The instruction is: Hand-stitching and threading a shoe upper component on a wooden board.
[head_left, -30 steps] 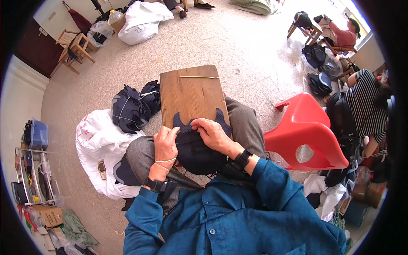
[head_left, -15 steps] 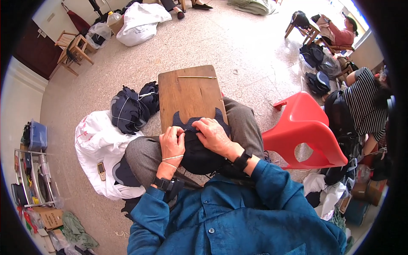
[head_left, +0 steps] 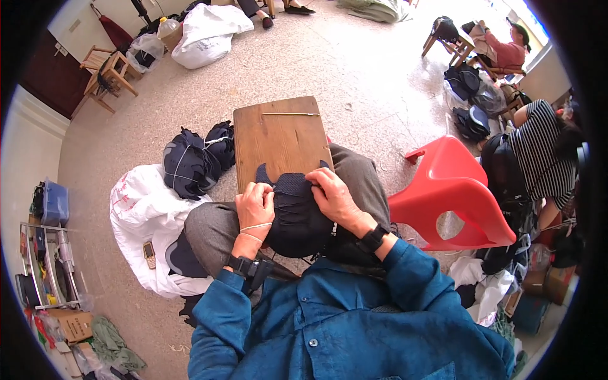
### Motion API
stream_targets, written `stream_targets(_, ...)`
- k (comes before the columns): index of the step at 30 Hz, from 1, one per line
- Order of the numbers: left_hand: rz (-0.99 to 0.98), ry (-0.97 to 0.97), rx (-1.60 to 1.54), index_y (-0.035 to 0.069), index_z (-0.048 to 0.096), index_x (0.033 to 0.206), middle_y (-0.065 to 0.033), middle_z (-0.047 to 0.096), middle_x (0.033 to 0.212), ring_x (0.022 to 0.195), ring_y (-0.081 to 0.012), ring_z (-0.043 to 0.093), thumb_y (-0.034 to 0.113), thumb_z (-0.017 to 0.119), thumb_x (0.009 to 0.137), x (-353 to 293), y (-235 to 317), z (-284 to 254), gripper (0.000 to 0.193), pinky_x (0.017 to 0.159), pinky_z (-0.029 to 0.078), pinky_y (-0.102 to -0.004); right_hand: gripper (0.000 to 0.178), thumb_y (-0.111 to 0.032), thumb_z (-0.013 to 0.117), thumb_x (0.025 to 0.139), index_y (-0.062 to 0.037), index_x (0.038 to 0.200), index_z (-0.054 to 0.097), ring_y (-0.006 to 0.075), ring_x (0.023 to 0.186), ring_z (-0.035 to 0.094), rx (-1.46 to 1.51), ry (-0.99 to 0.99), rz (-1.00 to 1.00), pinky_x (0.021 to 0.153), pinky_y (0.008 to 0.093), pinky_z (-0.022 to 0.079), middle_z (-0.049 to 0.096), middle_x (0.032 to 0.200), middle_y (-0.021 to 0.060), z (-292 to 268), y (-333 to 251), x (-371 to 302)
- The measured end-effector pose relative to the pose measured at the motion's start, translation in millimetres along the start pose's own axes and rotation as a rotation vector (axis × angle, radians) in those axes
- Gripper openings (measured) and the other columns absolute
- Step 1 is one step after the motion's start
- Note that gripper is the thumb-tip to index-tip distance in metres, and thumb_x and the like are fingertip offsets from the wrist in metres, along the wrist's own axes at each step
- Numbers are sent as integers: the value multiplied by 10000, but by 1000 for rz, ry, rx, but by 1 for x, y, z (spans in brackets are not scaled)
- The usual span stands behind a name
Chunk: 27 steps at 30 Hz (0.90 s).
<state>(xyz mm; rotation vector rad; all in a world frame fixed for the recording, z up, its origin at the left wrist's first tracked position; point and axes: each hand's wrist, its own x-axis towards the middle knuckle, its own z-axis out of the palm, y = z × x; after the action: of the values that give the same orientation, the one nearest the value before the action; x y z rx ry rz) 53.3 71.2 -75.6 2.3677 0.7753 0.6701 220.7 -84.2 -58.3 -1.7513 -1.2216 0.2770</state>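
Note:
A dark navy fabric piece (head_left: 296, 221) with gathered folds and pointed, horn-like ends lies over my lap and the near end of a wooden board (head_left: 278, 144). My left hand (head_left: 254, 208) pinches its left edge between thumb and fingers. On the opposite side, my right hand (head_left: 337, 201) has its thumb and fingers closed on the right edge, near the upper corner. Between my hands the folded middle shows. A thin, long metal rod-like tool (head_left: 290, 114) rests across the board's far end.
Left of my knee are tied navy bundles (head_left: 187, 163) and a white sack (head_left: 136, 209) with a keypad phone (head_left: 149, 253). A red plastic chair (head_left: 453, 196) stands at right, beside a person in a striped top (head_left: 538, 152). Another person (head_left: 506, 50) sits farther back.
My right hand has moved right and slightly down, off the fabric's middle to its right edge, uncovering the folds. My left hand stays at the left edge.

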Motion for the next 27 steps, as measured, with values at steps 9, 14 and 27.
stream_targets(9, -11, 177, -256, 22, 733, 980, -101, 615, 875, 762, -188, 635, -49, 717, 869, -2, 13, -41, 133, 685, 511, -309, 216, 54, 608, 885, 4, 1095, 622, 360, 1020, 653, 61, 45, 6, 893, 406, 538, 640, 1044, 176, -8, 1, -3)
stream_targets(14, 68, 44, -236, 21, 743, 1007, -94, 636, 860, 753, -213, 637, -31, 733, 860, -23, 34, -63, 157, 691, 507, -318, 157, 41, 603, 912, 4, 1058, 646, 339, 900, 683, 153, 83, 38, 797, 388, 553, 664, 956, 172, -12, -27, -1)
stream_targets(27, -398, 8, -583, 1, 630, 1075, -28, 652, 855, 640, -64, 600, 26, 752, 911, -79, 26, -40, 206, 590, 531, -242, 95, -17, 662, 896, -9, 990, 648, 382, 869, 679, 131, -274, -155, 735, 437, 551, 649, 886, 173, 2, -57, -27)
